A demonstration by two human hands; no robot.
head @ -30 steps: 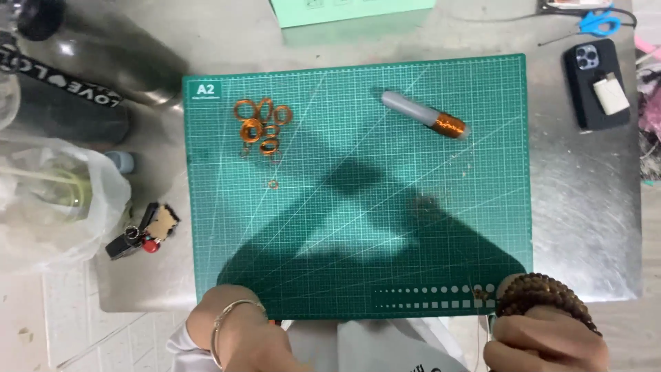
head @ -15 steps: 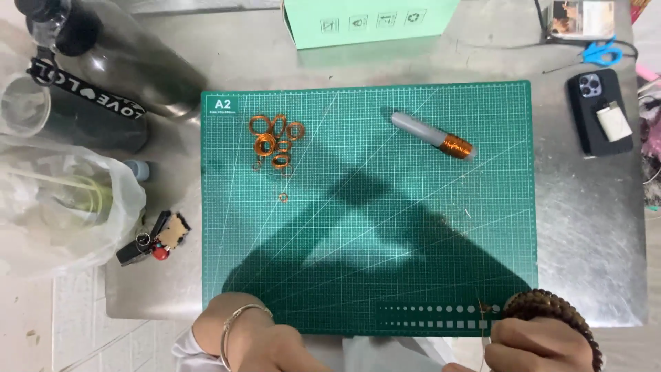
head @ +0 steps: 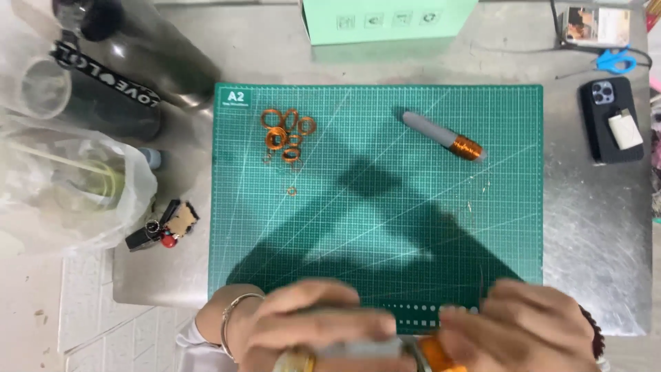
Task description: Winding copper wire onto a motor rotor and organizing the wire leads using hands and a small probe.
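At the near edge of the green cutting mat [head: 379,207], both hands meet, blurred. Left hand [head: 310,324] curls knuckles-up, its grip closed on a grey tool [head: 365,344]; right hand [head: 530,324] pinches an orange wire spool [head: 434,353]. Well beyond lie copper rings [head: 286,134].

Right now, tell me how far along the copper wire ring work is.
Done: a cluster of finished copper rings lies at the green cutting mat's upper left, one small ring apart below it. In hand: the left hand and right hand, blurred at the near edge, grip a grey rod with orange wire. Left: the grey mandrel up top is wound with uncut copper coil.
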